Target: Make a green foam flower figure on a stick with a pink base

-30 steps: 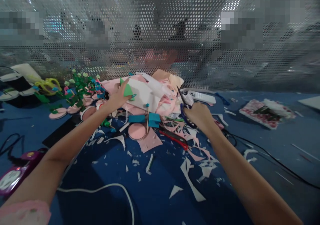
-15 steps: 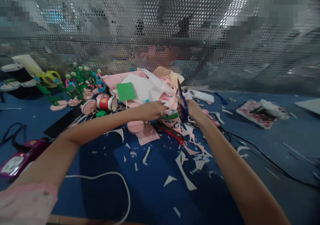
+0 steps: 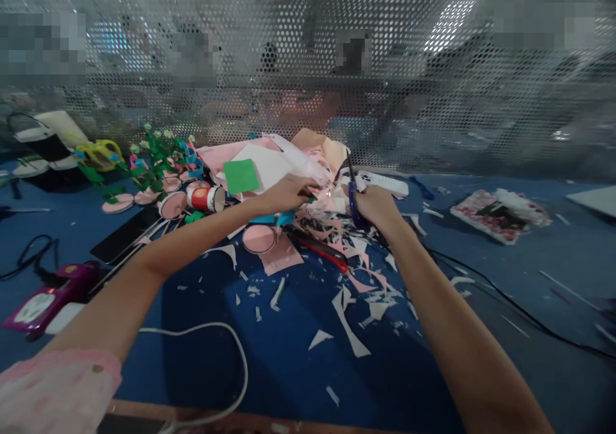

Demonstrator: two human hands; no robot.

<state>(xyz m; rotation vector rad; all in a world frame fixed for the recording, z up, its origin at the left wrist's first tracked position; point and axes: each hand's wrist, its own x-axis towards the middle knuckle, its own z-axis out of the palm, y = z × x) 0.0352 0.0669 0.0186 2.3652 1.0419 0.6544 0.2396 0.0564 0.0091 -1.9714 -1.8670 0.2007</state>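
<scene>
My right hand (image 3: 378,204) is closed around the blue handles of a pair of scissors (image 3: 355,196), whose dark blades point up and away, slightly parted. My left hand (image 3: 291,193) reaches into the heap of pink and white paper scraps (image 3: 330,204), fingers bent down. What its fingertips grip is hidden among the scraps. Bright blue paper (image 3: 283,218) shows just below this hand. A green paper square (image 3: 241,176) lies on white sheets (image 3: 269,161) beyond my left wrist. Below the hands are a round pink piece (image 3: 258,239) and a red-and-black tool (image 3: 323,252).
Paper flowers on pink bases (image 3: 158,158) and a red-and-white paper cup (image 3: 206,198) stand left. A purple device (image 3: 52,298), white cable (image 3: 243,357) and black cable (image 3: 505,311) lie around. A perforated metal panel (image 3: 308,55) rises behind the blue table (image 3: 206,370).
My left hand has lifted slightly and moved a little away from me over the scraps. The green piece under it no longer shows; blue paper does. My right hand still holds the scissors.
</scene>
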